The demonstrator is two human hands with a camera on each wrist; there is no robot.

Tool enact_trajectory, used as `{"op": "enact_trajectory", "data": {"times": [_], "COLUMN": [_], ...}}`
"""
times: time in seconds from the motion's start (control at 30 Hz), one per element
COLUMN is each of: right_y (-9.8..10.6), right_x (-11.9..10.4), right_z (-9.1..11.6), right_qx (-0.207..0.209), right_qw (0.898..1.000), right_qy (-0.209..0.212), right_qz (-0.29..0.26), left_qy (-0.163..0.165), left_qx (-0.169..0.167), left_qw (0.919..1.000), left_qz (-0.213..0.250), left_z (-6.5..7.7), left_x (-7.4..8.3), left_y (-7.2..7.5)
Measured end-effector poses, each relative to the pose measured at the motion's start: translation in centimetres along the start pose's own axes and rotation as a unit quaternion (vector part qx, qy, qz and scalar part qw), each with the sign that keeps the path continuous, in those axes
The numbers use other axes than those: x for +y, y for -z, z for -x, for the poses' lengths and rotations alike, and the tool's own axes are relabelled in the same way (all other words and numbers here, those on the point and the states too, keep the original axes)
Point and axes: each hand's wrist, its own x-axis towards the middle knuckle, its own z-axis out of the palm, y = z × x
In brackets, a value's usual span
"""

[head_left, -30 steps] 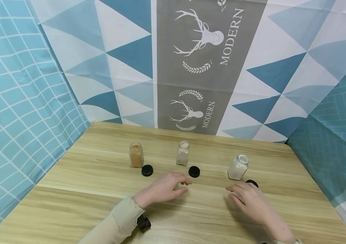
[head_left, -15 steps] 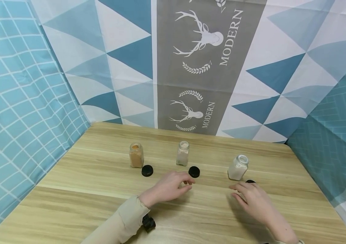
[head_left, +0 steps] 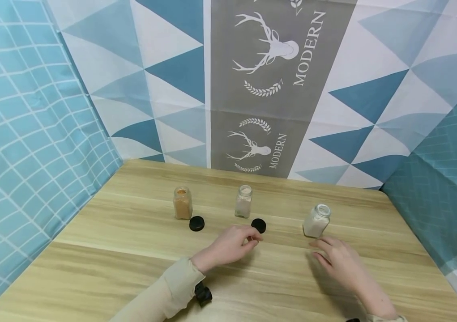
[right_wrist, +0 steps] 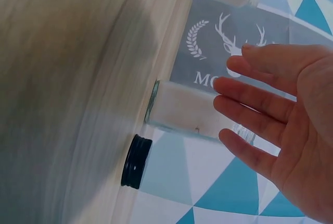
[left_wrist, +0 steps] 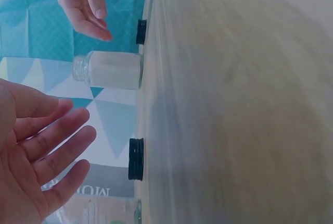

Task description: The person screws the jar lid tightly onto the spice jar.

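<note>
Three square glass jars stand uncapped on the table: one with orange-brown powder [head_left: 182,208], one with pale powder [head_left: 243,205], one with white powder [head_left: 315,224]. A black lid [head_left: 197,223] lies by the orange-brown jar, another black lid [head_left: 259,223] by the middle jar. My left hand [head_left: 230,245] hovers over the wood, fingers loosely bent and holding nothing; the left wrist view shows a gap to the middle lid. My right hand [head_left: 339,261], likewise holding nothing, is near the white-powder jar. It hides the third lid [right_wrist: 137,161] from the head view.
The wooden table [head_left: 103,264] reaches back to a patterned cloth [head_left: 248,103] with deer prints. Blue checked cloth [head_left: 23,112] hangs at the left, teal cloth [head_left: 446,179] at the right. A black device [head_left: 202,294] is strapped to my left wrist.
My left hand has drifted a little right, its fingertips now overlapping the middle lid in the head view. The right hand has shifted slightly right and covers the third lid. Jars and lids stay put.
</note>
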Motion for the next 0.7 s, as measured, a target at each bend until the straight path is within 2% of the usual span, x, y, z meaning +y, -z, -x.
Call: {"op": "enact_trajectory", "data": {"times": [0.33, 0.53, 0.7], "right_y": [0.4, 0.6, 0.7], "right_x": [0.2, 0.5, 1.0], "right_z": [0.3, 0.3, 0.4], "right_qx": [-0.036, -0.060, -0.063], "right_qw": [0.998, 0.996, 0.995], "right_qy": [-0.041, -0.065, -0.071], "right_qz": [-0.006, -0.006, -0.001], "left_qy": [0.053, 0.060, 0.068], "left_qx": [0.005, 0.012, 0.013], "left_qw": [0.9967, 0.9955, 0.9944], "left_qz": [0.062, 0.072, 0.080], "left_z": [-0.7, -1.3, -1.7], "left_x": [0.3, 0.5, 0.7], "left_y": [-0.7, -0.9, -1.2]}}
